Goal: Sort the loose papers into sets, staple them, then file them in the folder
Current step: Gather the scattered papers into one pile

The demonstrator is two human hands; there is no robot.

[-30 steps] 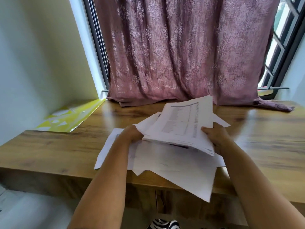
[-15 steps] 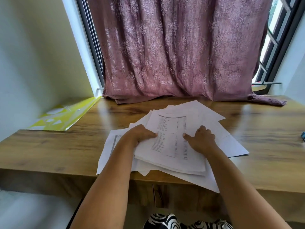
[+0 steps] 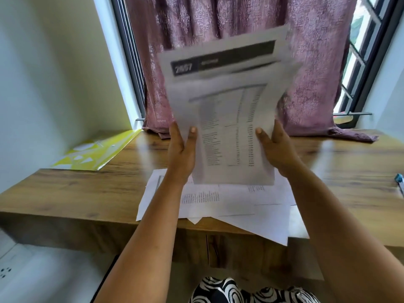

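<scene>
Quick headcount of what's on the desk

Two hands up, left hand (image 3: 182, 149) and right hand (image 3: 276, 147), sharing one bundle of printed sheets (image 3: 229, 110); at least two pages show in it, can't count more because of the blur. One messy spread of loose papers (image 3: 236, 204) lying flat, too overlapped to count. One yellow folder (image 3: 98, 152), one wooden desk (image 3: 76, 193), one mauve curtain (image 3: 218, 18).

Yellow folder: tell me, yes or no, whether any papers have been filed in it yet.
No: the yellow folder lies shut at the desk's far left, while both hands hold a sheaf of papers upright.
</scene>
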